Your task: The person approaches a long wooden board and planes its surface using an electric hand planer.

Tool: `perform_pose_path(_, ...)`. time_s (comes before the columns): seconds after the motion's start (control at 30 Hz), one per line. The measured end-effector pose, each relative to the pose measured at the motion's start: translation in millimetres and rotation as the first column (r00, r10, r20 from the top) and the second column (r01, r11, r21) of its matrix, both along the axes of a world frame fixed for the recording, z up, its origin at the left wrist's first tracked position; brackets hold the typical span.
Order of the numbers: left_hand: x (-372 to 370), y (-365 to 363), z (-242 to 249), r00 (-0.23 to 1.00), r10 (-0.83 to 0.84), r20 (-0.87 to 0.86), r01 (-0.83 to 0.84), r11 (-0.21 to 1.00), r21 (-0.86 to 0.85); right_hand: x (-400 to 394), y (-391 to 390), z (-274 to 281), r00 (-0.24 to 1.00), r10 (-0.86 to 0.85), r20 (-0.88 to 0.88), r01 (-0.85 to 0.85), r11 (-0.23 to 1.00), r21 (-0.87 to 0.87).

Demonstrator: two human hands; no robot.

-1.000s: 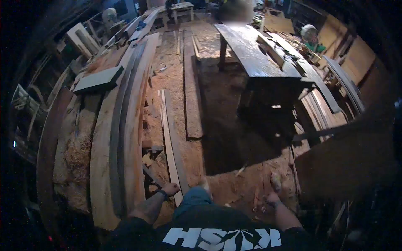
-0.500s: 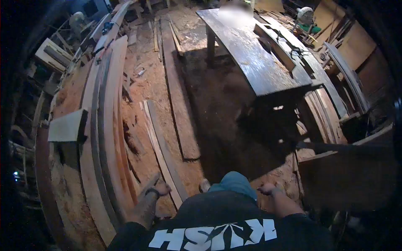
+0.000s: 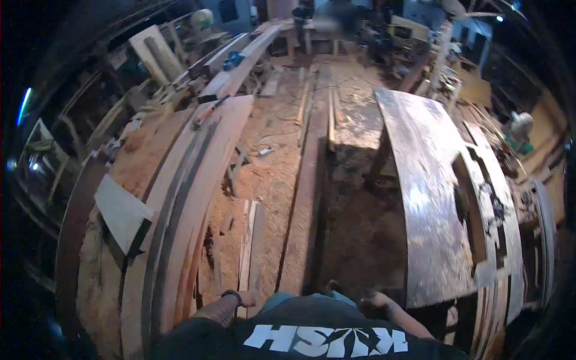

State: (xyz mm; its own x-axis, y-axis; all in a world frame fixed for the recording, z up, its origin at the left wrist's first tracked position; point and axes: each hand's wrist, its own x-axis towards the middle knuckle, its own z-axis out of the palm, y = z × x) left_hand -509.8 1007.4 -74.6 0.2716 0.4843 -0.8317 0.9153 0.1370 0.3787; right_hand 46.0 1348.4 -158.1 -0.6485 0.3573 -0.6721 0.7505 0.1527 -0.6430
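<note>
My left hand, with a dark band at its wrist, hangs low beside my body. It is over the lower end of narrow wooden strips on the sawdust-covered floor. My right hand is out to the other side, over dark shaded floor and left of the near end of a broad, shiny wooden slab. Nothing shows in either hand, and the fingers are small and blurred. My dark shirt with white lettering fills the bottom of the view.
A long plank runs ahead along the floor. Thick boards stacked on the left carry an orange-and-black tool; a blue power tool lies on beams farther back. A pale block stands at left. A person is at the far end.
My view has tilted up and turned left, showing more of the far workshop. The wooden slab now appears lower and farther right. Both hands appear lower in the view.
</note>
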Motion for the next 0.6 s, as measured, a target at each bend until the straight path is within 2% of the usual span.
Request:
perform_pose_path(0.03, -6.8, 0.9, -0.4, 0.995, 0.076, 0.059, -0.079, 0.996, 0.04, -42.7, 42.9, 47.1, 0.982, 0.083, 0.172, -0.087, 0.996, 0.02)
perform_pose_path(0.1, -33.0, 15.0, -9.3, 0.962, 0.203, 0.18, -0.23, 0.962, 0.145, -121.6, 113.2, 93.8, 0.98, 0.093, 0.173, -0.115, 0.986, 0.119)
perform_pose_path(0.13, -41.0, 35.1, -9.2, 0.952, 0.292, 0.096, -0.304, 0.938, 0.165, -149.9, 152.6, 107.7, 0.979, 0.095, 0.179, -0.127, 0.977, 0.174)
perform_pose_path(0.2, -63.8, 68.0, -17.4, 0.883, 0.463, -0.08, -0.439, 0.874, 0.21, -212.3, 231.2, 113.6, 0.975, 0.111, 0.195, -0.127, 0.989, 0.071)
perform_pose_path(0.23, -80.3, 92.3, -24.0, 0.899, 0.429, -0.09, -0.403, 0.89, 0.212, -242.6, 268.4, 116.1, 0.973, 0.113, 0.203, -0.119, 0.993, 0.02)
perform_pose_path(0.27, -95.9, 114.8, -29.1, 0.915, 0.39, -0.1, -0.365, 0.908, 0.207, -267.3, 306.7, 103.8, 0.929, 0.341, 0.146, -0.357, 0.929, 0.099)
perform_pose_path(0.3, -111.2, 132.5, -33.4, 0.931, 0.349, -0.108, -0.324, 0.925, 0.197, -291.7, 341.3, 91.6, 0.825, 0.555, 0.107, -0.565, 0.805, 0.179)
perform_pose_path(0.33, -125.1, 145.0, -54.4, 0.909, 0.407, -0.085, -0.387, 0.903, 0.183, -312.5, 370.2, 82.3, 0.671, 0.737, 0.085, -0.728, 0.633, 0.261)
perform_pose_path(0.37, -139.9, 157.2, -88.7, 0.886, 0.459, -0.065, -0.443, 0.88, 0.172, -314.9, 377.9, 78.9, 0.864, 0.5, -0.064, -0.487, 0.861, 0.143)
perform_pose_path(0.4, -172.4, 187.2, -104.9, 0.861, 0.505, -0.048, -0.491, 0.853, 0.175, -321.8, 400.9, 76.1, 0.922, 0.369, -0.119, -0.36, 0.928, 0.094)
perform_pose_path(0.5, -287.6, 303.3, -105.7, 0.721, 0.692, -0.045, -0.659, 0.704, 0.264, -333.2, 471.6, 80.2, 0.943, 0.243, 0.229, -0.262, 0.964, 0.053)
perform_pose_path(0.6, -342.7, 375.7, -95.5, 0.559, 0.828, -0.036, -0.796, 0.549, 0.257, -357.2, 528.7, 100.3, 0.902, 0.122, 0.415, -0.151, 0.988, 0.038)
